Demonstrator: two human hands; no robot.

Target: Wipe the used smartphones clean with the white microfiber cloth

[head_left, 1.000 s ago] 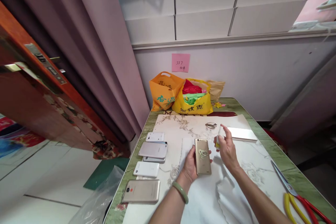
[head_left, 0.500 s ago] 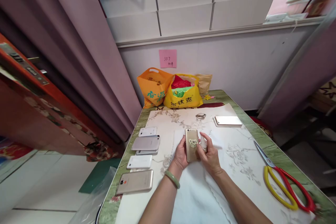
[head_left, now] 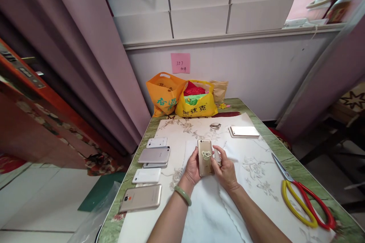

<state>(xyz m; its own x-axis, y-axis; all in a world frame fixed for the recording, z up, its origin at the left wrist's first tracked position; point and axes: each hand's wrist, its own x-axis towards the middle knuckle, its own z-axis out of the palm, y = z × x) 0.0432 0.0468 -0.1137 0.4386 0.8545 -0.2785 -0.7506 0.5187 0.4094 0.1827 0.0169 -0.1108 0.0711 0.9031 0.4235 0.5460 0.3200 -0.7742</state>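
A gold smartphone is held back side up over the table, with a ring holder on its back. My left hand is closed around the phone's left edge. My right hand is at the phone's right edge, its thumb by the ring holder. Between the index finger and thumb of that hand is a small clear bottle, partly hidden by the fingers. Beneath both hands lies a pale blue cloth.
Several phones lie at the left, a gold one nearest. White phones lie at the back right. Large scissors rest near the right edge, blades pointing away. Eyeglasses and two bags, orange and yellow, are farther back.
The whole view has shifted slightly, so everything appears a little further left. Both hands keep the same hold, and the phone stays in about the same pose.
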